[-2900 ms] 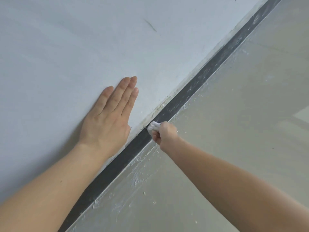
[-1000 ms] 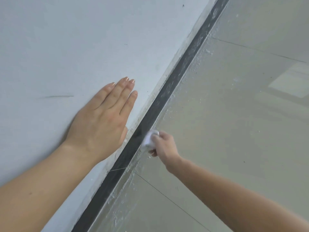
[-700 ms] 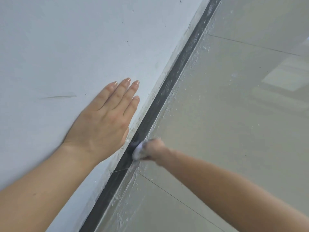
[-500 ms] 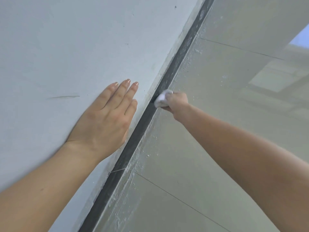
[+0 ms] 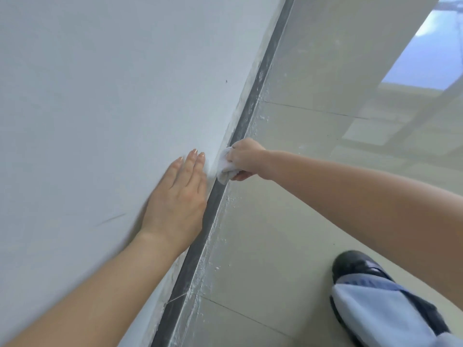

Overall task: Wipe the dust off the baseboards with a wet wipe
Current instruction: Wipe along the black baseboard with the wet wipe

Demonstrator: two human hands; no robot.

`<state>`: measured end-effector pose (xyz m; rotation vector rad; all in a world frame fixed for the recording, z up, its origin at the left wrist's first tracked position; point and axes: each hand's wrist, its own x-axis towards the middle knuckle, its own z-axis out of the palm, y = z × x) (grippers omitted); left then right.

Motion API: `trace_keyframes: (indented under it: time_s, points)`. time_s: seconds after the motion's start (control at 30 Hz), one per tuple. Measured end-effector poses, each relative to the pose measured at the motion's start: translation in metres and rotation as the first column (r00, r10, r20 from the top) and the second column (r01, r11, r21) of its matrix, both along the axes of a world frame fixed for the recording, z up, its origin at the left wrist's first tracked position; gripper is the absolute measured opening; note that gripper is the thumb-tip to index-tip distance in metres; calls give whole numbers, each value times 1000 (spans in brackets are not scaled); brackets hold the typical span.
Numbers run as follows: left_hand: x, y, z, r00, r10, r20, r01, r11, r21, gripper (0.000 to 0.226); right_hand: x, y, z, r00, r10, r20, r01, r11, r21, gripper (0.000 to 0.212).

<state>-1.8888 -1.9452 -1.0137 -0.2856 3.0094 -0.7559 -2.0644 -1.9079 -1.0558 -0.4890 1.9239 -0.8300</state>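
Observation:
A dark baseboard (image 5: 200,244) runs diagonally from bottom centre to the top right, between the white wall and the tiled floor. My right hand (image 5: 244,160) is shut on a crumpled white wet wipe (image 5: 223,169) and presses it against the baseboard. The strip beyond the wipe looks dusty and streaked with white. My left hand (image 5: 179,196) lies flat on the wall (image 5: 100,108), fingers together, just left of the baseboard and below the wipe.
The glossy beige floor tiles (image 5: 288,221) carry white plaster specks along the baseboard and reflect a bright window at the top right. A black shoe (image 5: 355,267) with a light blue trouser leg (image 5: 380,311) stands on the floor at the bottom right.
My right hand has slid the wipe back and forth along the baseboard and is now farther up it, beside my left fingertips. The view has shifted, bringing the shoe into sight.

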Motion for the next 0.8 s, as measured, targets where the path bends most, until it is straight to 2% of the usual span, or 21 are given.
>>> trace_keyframes:
  time_s: [0.13, 0.2, 0.27, 0.37, 0.43, 0.53, 0.57, 0.67, 0.8]
  points:
    - [-34, -13, -18, 999, -2, 34, 6, 991, -131, 67, -25, 19, -20, 999, -3, -34, 4, 999, 42, 19]
    - [-47, -24, -22, 999, -13, 42, 22, 977, -214, 66, -26, 28, -42, 1000, -16, 15, 14, 996, 85, 21]
    - [-57, -29, -24, 998, -20, 64, 36, 963, -266, 64, -15, 30, -63, 990, -51, 130, 40, 995, 86, 25]
    - [-65, -32, -30, 988, -47, 148, 94, 939, -330, 69, 17, 25, -88, 924, -77, 375, 52, 996, 77, 26]
    - [-73, -34, -33, 986, -11, 168, 69, 937, -343, 68, 41, 17, -96, 856, -33, 516, -14, 996, 87, 25]
    - [-81, -37, -36, 988, 27, 151, 31, 928, -371, 63, 55, 6, -99, 792, 124, 597, -193, 980, 53, 22]
    - [-82, -37, -36, 986, 42, 159, 22, 925, -380, 63, 52, 3, -97, 781, 110, 615, -167, 985, 36, 23]
    - [-84, -33, -34, 979, 75, 190, 3, 925, -379, 64, 26, -9, -97, 727, -96, 680, 75, 995, 61, 33]
    - [-85, -32, -31, 970, 111, 215, -22, 925, -378, 61, -20, -25, -95, 697, -273, 663, 310, 948, 64, 25]
